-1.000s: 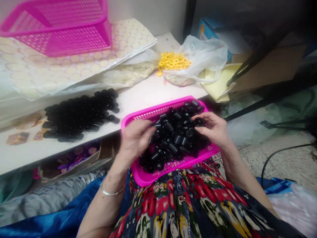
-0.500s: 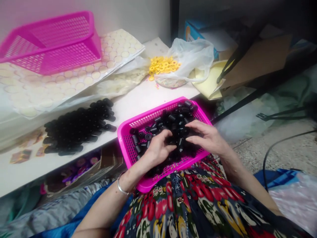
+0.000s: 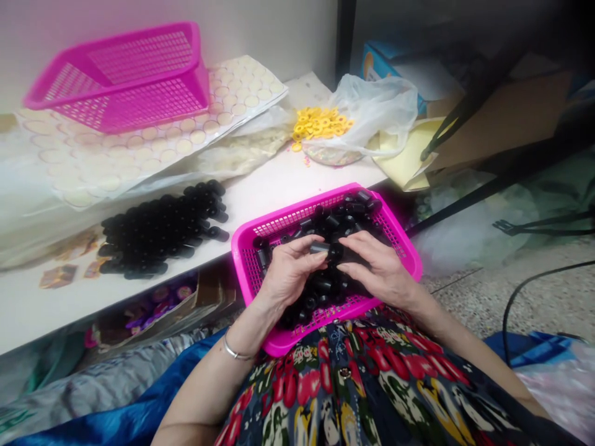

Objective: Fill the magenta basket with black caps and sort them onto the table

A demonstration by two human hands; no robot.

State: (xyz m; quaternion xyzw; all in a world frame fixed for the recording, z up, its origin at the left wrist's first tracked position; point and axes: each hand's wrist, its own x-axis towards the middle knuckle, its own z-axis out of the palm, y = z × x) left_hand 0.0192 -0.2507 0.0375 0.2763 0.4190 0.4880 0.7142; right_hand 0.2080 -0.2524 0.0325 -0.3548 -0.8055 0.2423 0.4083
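Observation:
Over a pink plastic basket (image 3: 240,272) on my lap, my left hand (image 3: 288,270) pinches a small black plastic cylinder (image 3: 319,247) between thumb and fingers. My right hand (image 3: 379,265) faces it, its thumb and fingertips closed around a dark piece (image 3: 335,251) at the cylinder's right end. Whether that is a separate part or the end of the same cylinder I cannot tell. Many loose black cylinders (image 3: 321,285) lie jumbled in the basket beneath both hands.
Black cylinders (image 3: 158,229) lie in close rows on the white table (image 3: 279,176). Behind are a second pink basket (image 3: 139,105) on a sheet printed with circles, yellow ring-like parts (image 3: 320,122) and a plastic bag (image 3: 372,111). Below the table sits an open carton (image 3: 186,303).
My left hand has risen from the pile with a black cylinder in its fingers. My right hand has closed in toward it. The view has shifted slightly.

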